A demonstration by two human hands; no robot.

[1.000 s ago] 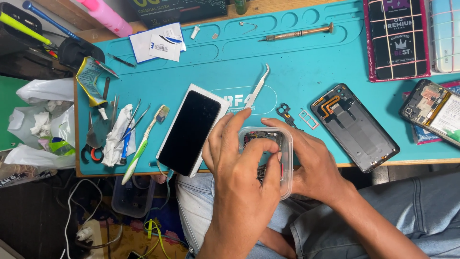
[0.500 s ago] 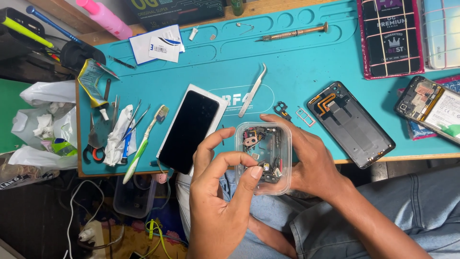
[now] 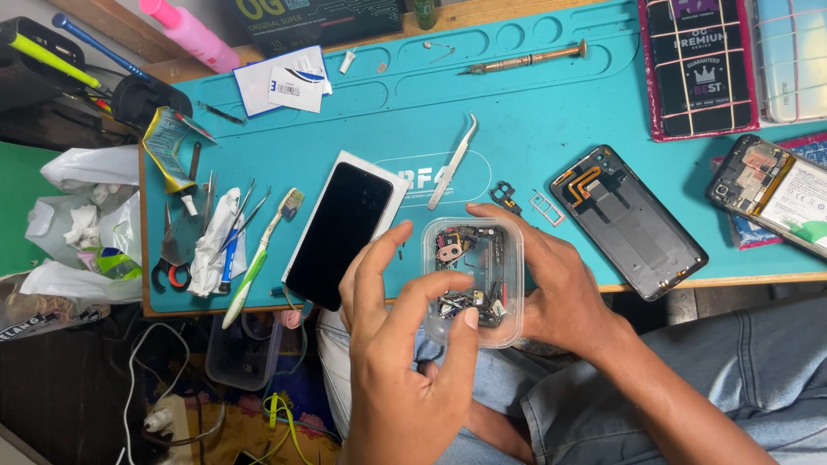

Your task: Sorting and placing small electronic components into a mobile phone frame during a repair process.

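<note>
Head view: clear plastic parts tub (image 3: 474, 280) of small phone components, held over the lap at the teal mat's (image 3: 551, 103) front edge. Right hand (image 3: 560, 293) cups its far side; left hand (image 3: 405, 344) pinches the near rim, thumb across the top. Tilting risks spilling parts. Close by: black phone (image 3: 340, 232), tweezers (image 3: 454, 161), SIM tray (image 3: 548, 207), open phone back (image 3: 629, 220)

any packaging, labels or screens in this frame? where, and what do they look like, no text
Phone screen: mat centre-left, black rectangle, white frame, dark.
Retail box: top right, black, pink edge, grid pattern.
White card: mat top left, blue print.
Yellow sachet: mat left edge, crumpled.
Open phone: right edge, white label on battery.
</note>
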